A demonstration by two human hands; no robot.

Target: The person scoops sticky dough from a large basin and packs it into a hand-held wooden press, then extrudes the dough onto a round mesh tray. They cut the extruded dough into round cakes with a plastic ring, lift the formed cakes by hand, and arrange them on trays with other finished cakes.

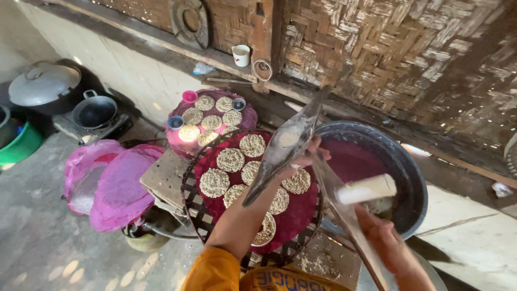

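My left hand (pixel 302 157) grips a long grey leaf-shaped paddle (pixel 288 141) that points up toward the woven wall. Under it lies a round woven tray (pixel 189 194) with a magenta cloth and several round pale lacy discs (pixel 230 159). My right hand (pixel 389 245) is closed around a thin flat stick (pixel 339 199) slanting up to the left hand. A pale flat block (pixel 367 188) sits across that stick above the right hand; how it is held is unclear. Both hands are at the rim of a large dark basin (pixel 401 161) with a magenta inside.
A second tray (pixel 245 116) of discs with small coloured cups stands behind the first. Pink covered trays (pixel 116 183) lie left. Farther left are a lidded pot (pixel 44 84), a dark pan (pixel 95 111) on a burner and a green basin (pixel 21 145). A white mug (pixel 240 55) stands on the ledge.
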